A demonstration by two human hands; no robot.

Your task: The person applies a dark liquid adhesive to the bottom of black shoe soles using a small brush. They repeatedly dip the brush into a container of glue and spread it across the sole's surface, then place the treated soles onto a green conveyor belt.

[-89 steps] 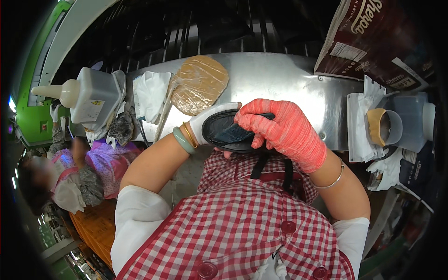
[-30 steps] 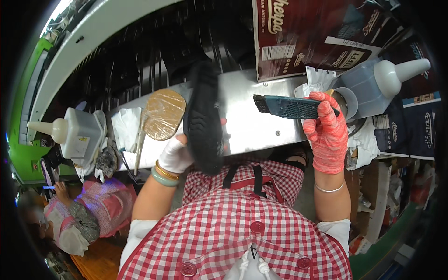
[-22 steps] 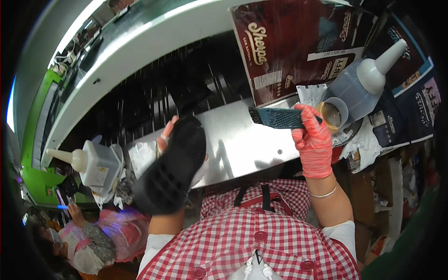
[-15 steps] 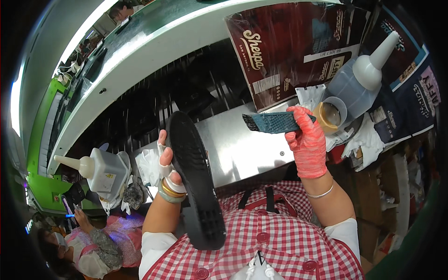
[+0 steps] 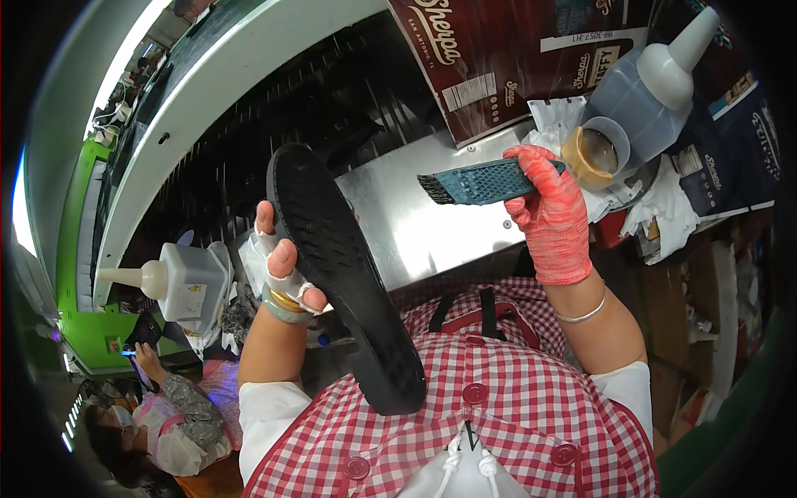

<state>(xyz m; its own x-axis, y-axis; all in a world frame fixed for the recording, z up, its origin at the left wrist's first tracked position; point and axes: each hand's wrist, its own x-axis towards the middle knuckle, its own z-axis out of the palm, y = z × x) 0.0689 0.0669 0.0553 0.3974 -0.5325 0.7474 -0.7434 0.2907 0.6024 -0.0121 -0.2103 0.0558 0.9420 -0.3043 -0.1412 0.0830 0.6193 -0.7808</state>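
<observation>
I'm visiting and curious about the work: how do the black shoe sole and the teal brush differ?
The black shoe sole is longer than the teal brush. The sole slants steeply across the view, while the brush lies nearly level, bristles toward the left. The sole is in the left hand, the brush in the right hand. Both are hand-held.

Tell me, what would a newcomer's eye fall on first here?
Probably the long black shoe sole, held tilted by the left hand near the middle of the view. To its right, the coral-gloved right hand grips a blue-green brush, its dark bristles pointing left. At upper right, a large squeeze bottle leans, its pale nozzle pointing up.
</observation>
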